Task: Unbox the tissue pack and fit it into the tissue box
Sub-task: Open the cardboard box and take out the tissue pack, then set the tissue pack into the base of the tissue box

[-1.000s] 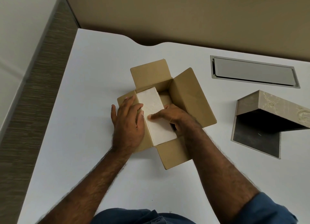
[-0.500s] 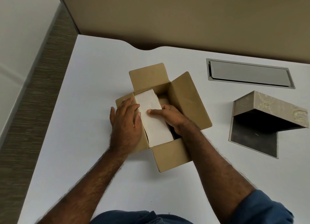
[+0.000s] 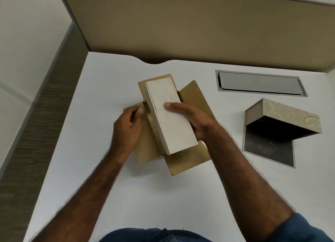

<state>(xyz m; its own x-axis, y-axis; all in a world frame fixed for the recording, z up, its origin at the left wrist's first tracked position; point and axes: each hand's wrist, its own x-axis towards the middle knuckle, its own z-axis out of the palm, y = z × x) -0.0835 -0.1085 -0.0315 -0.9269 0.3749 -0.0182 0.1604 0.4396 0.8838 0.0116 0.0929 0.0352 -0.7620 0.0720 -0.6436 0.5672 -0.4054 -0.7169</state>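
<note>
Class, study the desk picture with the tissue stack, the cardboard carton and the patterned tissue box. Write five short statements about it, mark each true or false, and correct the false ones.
1. The right hand holds the white tissue stack. True.
2. The tissue stack is already inside the patterned tissue box. False: it is above the cardboard carton, apart from that box.
3. The left hand rests at the carton's left side. True.
4. The tissue box sits left of the carton. False: it sits to the right.
5. The metal cable hatch in the desk stands open. False: it is shut, flush.
</note>
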